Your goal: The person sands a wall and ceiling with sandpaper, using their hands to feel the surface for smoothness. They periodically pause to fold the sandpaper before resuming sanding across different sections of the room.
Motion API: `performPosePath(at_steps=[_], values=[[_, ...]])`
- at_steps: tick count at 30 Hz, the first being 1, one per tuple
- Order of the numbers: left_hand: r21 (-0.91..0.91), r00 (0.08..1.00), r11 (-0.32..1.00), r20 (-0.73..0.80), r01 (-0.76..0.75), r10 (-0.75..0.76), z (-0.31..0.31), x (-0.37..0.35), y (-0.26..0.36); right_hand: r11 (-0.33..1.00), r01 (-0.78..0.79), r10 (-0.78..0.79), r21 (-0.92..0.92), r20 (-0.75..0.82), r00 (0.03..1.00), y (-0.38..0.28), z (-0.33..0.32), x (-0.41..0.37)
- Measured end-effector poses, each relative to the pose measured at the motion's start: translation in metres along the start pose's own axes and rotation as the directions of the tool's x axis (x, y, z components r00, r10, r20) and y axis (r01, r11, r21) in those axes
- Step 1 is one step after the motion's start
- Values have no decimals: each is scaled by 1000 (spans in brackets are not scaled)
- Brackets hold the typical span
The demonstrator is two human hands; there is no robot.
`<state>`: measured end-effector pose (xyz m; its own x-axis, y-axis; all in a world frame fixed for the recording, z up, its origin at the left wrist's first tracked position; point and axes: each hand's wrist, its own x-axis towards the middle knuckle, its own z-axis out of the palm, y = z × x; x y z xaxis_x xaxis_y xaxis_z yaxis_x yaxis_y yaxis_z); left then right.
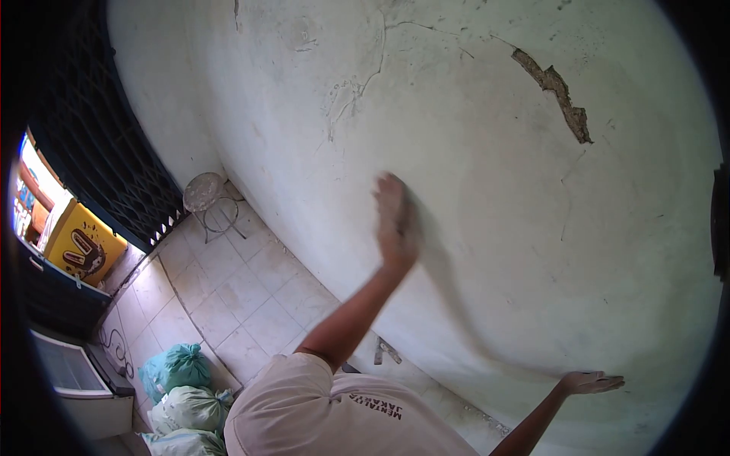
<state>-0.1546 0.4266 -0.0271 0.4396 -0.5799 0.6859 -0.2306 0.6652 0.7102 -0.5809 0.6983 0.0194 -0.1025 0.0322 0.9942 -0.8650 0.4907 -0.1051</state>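
My left hand [396, 216] is raised in front of the pale plastered wall [471, 197], near the middle of the view. It is slightly blurred, with the fingers stretched out and nothing visible in them. Whether the palm touches the wall cannot be made out. Lower right, my right hand [591, 382] lies flat at the wall, fingers extended and holding nothing that shows. Thin cracks run across the upper plaster, and a jagged broken patch [559, 91] exposes rough brown material at the upper right.
A round stool [204, 193] stands by the wall's foot on the tiled floor [251, 304]. Tied bags [187, 409] sit at the lower left near a white-lidded chest [72, 368]. Beyond the dark folding gate [99, 106] is a yellow box [85, 242].
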Motion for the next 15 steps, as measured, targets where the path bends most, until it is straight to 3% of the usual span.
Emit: performPosePath(at_steps=[2, 3, 4, 6, 8, 10, 11, 13, 15], values=[[77, 971, 978, 158, -196, 182, 21, -58, 17, 1000, -25, 25, 11, 10, 1000, 1, 1, -1], [185, 816, 946, 566, -266, 119, 32, -105, 1, 1000, 26, -26, 11, 14, 1000, 3, 0, -3], [-122, 741, 904, 534, -410, 408, 12, -96, 20, 997, 80, -80, 10, 17, 997, 7, -2, -5], [-60, 613, 867, 683, -494, 397, 3, -105, -1, 991, 130, -130, 11, 3, 991, 13, -3, -6], [232, 789, 900, 590, -368, 170, 0, -89, -45, 994, 108, -108, 12, -21, 994, 11, -5, -10], [332, 967, 913, 172, -235, 186, -19, -33, -66, 994, 109, -109, 8, -21, 994, 22, 0, -11], [136, 997, 988, -13, 72, -71, -30, 2, -59, 995, 104, -104, -1, -18, 994, 29, 0, -14], [-85, 931, 941, -141, 327, -336, -34, 26, -43, 993, 111, -110, 30, -39, 993, 33, 4, -15], [-45, 944, 955, -147, 292, -296, -14, 23, -34, 992, 121, -120, 37, -47, 992, 28, 2, -12]])
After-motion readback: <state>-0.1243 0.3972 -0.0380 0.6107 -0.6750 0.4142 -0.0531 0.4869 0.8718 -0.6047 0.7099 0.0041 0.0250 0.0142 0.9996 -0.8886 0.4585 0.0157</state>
